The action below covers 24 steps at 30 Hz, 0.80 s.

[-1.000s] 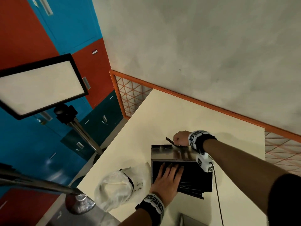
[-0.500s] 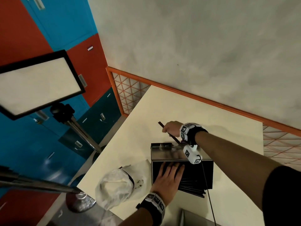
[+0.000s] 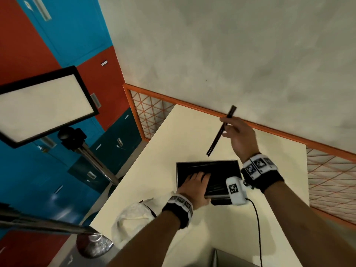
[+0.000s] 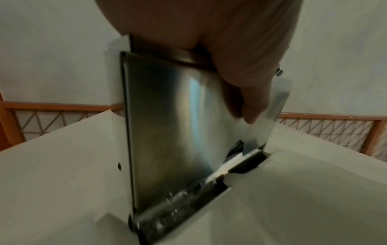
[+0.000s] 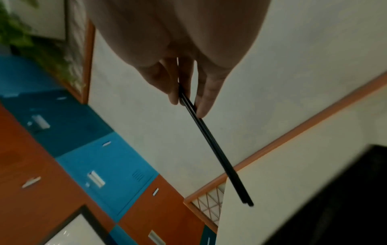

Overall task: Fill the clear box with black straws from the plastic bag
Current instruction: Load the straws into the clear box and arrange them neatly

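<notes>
The clear box [image 3: 221, 168], dark with black straws inside, sits on the cream table [image 3: 173, 135]. My left hand [image 3: 194, 185] grips its near left edge, fingers over the top; in the left wrist view the thumb [image 4: 249, 106] curls round the box [image 4: 171, 126], which stands tilted up. My right hand [image 3: 229, 126] is raised above and behind the box and pinches two black straws [image 3: 221, 130] between thumb and fingers. In the right wrist view the straws [image 5: 211, 145] point down and away from the fingertips [image 5: 206, 102]. The crumpled white plastic bag [image 3: 133, 216] lies left of my left wrist.
A light panel [image 3: 44, 106] on a metal stand [image 3: 92, 158] is at the left, off the table. An orange-framed railing [image 3: 192, 106] runs along the table's far edge under a grey wall. A cable [image 3: 258, 228] trails from my right wrist. A grey object [image 3: 227, 261] sits at the near edge.
My right hand has risen from behind the box, up and to the right, carrying the black straws. My left hand has stayed on the box.
</notes>
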Motion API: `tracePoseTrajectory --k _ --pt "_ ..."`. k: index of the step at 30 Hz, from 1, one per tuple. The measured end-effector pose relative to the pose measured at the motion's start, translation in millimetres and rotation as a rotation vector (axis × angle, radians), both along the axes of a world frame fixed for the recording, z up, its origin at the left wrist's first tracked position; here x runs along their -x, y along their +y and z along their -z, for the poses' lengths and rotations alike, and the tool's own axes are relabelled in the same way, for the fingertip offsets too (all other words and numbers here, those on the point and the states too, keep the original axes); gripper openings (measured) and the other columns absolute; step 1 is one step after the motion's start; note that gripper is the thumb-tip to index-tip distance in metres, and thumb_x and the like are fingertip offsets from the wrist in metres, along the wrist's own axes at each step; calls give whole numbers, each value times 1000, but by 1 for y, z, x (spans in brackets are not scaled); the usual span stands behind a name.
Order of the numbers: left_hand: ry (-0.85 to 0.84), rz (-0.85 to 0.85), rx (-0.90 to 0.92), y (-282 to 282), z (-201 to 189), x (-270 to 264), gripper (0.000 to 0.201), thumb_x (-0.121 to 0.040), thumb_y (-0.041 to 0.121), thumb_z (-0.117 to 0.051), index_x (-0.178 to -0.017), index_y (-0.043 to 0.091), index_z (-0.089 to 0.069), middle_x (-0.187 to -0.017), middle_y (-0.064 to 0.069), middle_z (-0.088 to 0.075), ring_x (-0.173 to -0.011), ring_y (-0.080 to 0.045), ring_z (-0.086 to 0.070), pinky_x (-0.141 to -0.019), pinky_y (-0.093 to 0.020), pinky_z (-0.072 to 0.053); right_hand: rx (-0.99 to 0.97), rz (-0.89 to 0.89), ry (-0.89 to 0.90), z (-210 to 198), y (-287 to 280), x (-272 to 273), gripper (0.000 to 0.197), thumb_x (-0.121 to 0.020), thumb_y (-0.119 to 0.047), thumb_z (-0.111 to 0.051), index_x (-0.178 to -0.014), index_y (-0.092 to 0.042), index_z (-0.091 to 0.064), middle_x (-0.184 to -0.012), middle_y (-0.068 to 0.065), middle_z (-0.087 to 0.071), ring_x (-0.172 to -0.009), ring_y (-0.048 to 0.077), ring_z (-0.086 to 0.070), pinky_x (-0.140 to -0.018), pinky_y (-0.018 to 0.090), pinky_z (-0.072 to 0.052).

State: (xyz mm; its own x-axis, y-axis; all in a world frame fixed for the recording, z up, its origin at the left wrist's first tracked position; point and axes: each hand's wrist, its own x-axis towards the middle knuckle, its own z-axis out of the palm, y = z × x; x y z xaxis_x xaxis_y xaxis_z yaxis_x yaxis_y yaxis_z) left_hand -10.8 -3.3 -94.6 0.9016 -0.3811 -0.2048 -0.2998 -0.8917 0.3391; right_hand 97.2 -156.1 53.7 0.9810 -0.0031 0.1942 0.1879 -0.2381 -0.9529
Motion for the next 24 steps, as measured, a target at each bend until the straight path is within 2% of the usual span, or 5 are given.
tracePoseTrajectory --k 8,11,14,19,24 --pt "64 -110 57 2 -7 -23 103 -74 80 -57 -150 15 -32 -145 -7 -39 -136 -29 -35 -115 -45 -34 -80 261 193 39 -40 68 27 -89 -12 -58 -98 -32 -73 -112 -8 -69 -104 14 -65 -96 37 -51" --pt "25 -231 110 2 -8 -21 109 -70 85 -54 -151 15 -30 -147 -5 -36 -138 -28 -32 -115 -43 -34 -169 278 294 58 -34 82 23 -83 -22 -59 -98 -31 -75 -108 -5 -71 -103 16 -66 -97 46 -51" --pt "-38 -279 218 1 -11 -19 105 -76 75 -61 -153 13 -25 -149 -4 -34 -138 -24 -31 -116 -38 -32 -159 177 367 71 -17 90 20 -81 -26 -61 -92 -30 -77 -104 -6 -73 -102 17 -66 -97 48 -49" --pt "-105 -52 211 7 -7 -22 74 -97 55 -49 -157 25 -18 -153 -1 -32 -138 -24 -34 -114 -41 -35 57 154 347 65 -12 89 22 -87 -15 -61 -69 -19 -72 -107 -9 -69 -101 12 -62 -89 31 -44" --pt "-218 42 118 10 3 -25 51 -104 38 -36 -151 17 -36 -140 -7 -44 -125 -26 -44 -107 -41 -43 254 241 208 63 -30 69 10 -93 -16 -57 -93 -13 -66 -105 4 -59 -91 21 -57 -81 26 -39"
